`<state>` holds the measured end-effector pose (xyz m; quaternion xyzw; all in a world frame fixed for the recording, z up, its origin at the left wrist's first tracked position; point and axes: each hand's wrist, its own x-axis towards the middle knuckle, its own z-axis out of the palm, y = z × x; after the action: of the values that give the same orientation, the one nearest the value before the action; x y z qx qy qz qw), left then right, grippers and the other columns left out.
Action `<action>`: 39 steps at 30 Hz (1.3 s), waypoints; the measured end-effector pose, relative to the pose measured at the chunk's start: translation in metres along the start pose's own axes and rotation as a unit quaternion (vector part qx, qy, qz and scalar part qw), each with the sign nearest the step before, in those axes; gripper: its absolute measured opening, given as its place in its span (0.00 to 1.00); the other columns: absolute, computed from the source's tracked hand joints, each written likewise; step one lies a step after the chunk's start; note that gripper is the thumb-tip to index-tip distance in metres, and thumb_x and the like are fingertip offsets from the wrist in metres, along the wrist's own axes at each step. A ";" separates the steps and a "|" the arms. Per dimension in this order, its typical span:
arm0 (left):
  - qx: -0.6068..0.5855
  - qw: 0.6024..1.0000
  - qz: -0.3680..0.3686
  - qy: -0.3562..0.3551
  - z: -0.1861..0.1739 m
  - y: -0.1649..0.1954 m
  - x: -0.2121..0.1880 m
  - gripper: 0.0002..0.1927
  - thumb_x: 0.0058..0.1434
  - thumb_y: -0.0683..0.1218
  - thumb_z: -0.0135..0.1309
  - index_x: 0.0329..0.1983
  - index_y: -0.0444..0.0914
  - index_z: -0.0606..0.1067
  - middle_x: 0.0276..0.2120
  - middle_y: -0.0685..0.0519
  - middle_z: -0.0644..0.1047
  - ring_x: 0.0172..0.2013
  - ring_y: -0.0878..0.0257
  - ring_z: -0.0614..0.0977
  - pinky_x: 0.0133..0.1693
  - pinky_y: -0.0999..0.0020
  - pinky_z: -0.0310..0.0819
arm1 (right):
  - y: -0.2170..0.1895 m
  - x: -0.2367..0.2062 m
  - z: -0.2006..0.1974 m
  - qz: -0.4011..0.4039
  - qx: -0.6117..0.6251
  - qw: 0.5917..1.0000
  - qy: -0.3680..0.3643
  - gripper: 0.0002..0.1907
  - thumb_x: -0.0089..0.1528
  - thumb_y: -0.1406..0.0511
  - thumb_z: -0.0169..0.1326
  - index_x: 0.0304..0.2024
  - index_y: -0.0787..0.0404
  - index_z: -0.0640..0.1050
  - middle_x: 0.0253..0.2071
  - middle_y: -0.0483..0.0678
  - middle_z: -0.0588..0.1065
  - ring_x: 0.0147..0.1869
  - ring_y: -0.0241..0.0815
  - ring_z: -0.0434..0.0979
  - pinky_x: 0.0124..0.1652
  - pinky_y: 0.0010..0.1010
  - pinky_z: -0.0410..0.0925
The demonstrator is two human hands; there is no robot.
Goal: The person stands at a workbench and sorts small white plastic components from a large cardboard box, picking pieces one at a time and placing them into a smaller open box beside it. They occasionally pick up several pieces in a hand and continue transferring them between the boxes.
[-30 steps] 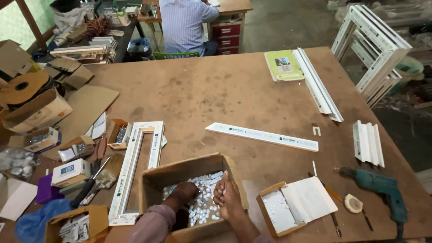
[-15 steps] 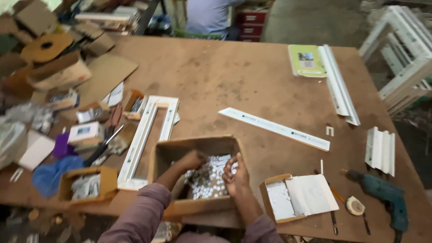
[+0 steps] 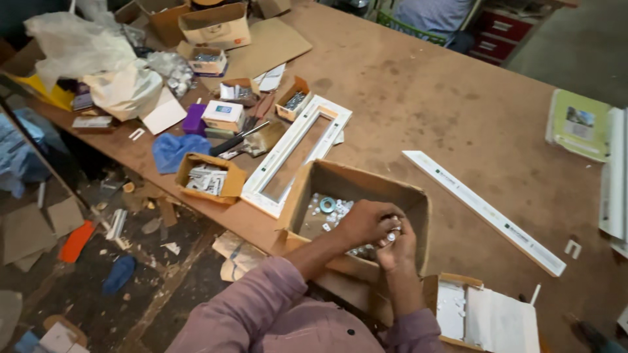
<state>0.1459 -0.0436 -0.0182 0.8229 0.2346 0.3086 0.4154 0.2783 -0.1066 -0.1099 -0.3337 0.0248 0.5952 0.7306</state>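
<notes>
- Both hands are sunk inside an open cardboard box [image 3: 347,196] that sits at the near edge of the wooden worktable [image 3: 418,98], close to the person's body, so the arms reach it with only a short bend.
- The left hand [image 3: 365,222] lies curled, knuckles up, over the heap of small white plastic parts [image 3: 320,216] on the box floor; its fingers are drawn together as if cupping or gathering pieces, but what lies under the palm is hidden.
- The right hand [image 3: 394,245] meets it from the near side, fingertips pinched on one or two small white pieces right at the left hand's fingers; the two hands touch.
- A pale blue ring [image 3: 327,206] lies among the white parts, just left of the left hand and not touched.
- The box walls stand tall, which keeps the loose parts from spilling over the table.
- Just left of the box lies a white rectangular frame [image 3: 294,153], flat and angled away from the person, its corner just beside the box.
- To the right, well apart, a long white strip [image 3: 484,212] lies flat and diagonal.
- A smaller open box with white sheets [image 3: 487,317] sits near the right elbow.
- Small cartons, a blue cloth [image 3: 171,150] and crumpled plastic bags [image 3: 98,65] crowd the far left of the table.
</notes>
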 end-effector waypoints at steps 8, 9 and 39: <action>0.029 0.999 0.037 -0.005 0.002 -0.003 -0.006 0.13 0.61 0.48 0.60 0.49 0.43 0.81 0.40 0.49 0.83 0.41 0.54 0.86 0.43 0.63 0.80 | 0.001 0.009 -0.015 0.027 -0.004 0.999 -0.041 0.12 0.72 0.54 0.44 0.41 0.48 0.76 0.30 0.35 0.76 0.29 0.31 0.75 0.24 0.25 0.64; 0.043 0.998 0.037 0.002 0.004 -0.007 -0.007 0.12 0.62 0.48 0.61 0.48 0.43 0.81 0.40 0.49 0.84 0.40 0.55 0.86 0.42 0.63 0.81 | 0.001 0.009 -0.018 0.029 0.010 0.995 -0.096 0.11 0.72 0.55 0.47 0.41 0.48 0.77 0.28 0.34 0.75 0.26 0.30 0.73 0.19 0.25 0.61; -0.082 0.986 -0.132 -0.053 0.008 -0.111 0.040 0.19 0.62 0.55 0.62 0.51 0.41 0.80 0.43 0.50 0.84 0.45 0.61 0.85 0.48 0.65 0.80 | 0.005 -0.016 -0.032 -0.048 0.027 0.998 -0.041 0.25 0.70 0.45 0.48 0.26 0.51 0.66 0.19 0.40 0.63 0.15 0.30 0.55 0.15 0.22 0.50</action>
<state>0.1650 0.0384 -0.1016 0.7627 0.2931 0.2255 0.5306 0.2809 -0.1366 -0.1294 -0.2898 -0.0056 0.5717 0.7676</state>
